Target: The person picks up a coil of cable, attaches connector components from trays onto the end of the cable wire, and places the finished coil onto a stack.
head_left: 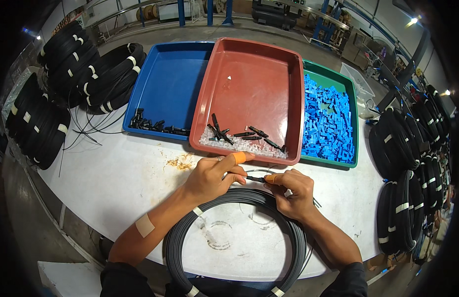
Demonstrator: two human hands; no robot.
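A small black cable connector (255, 178) spans the gap between my hands, just in front of the red tray (256, 89). My left hand (214, 175) pinches its left end between thumb and fingers, with the orange-taped index finger raised above. My right hand (295, 192) grips the other end, an orange wrap on its finger too. The fingertips cover both ends of the connector. Below the hands lies a big coil of black cable (175, 237) bound with white tape. A thin black cable arcs just behind the connector.
Several black connectors and small clear caps lie along the red tray's near side. The blue tray (167, 84) holds small black parts; the green tray (355, 126) holds many blue clips (328, 121). Taped cable coils stand left (38, 123) and right (395, 143). Brown stains mark the white table (115, 173).
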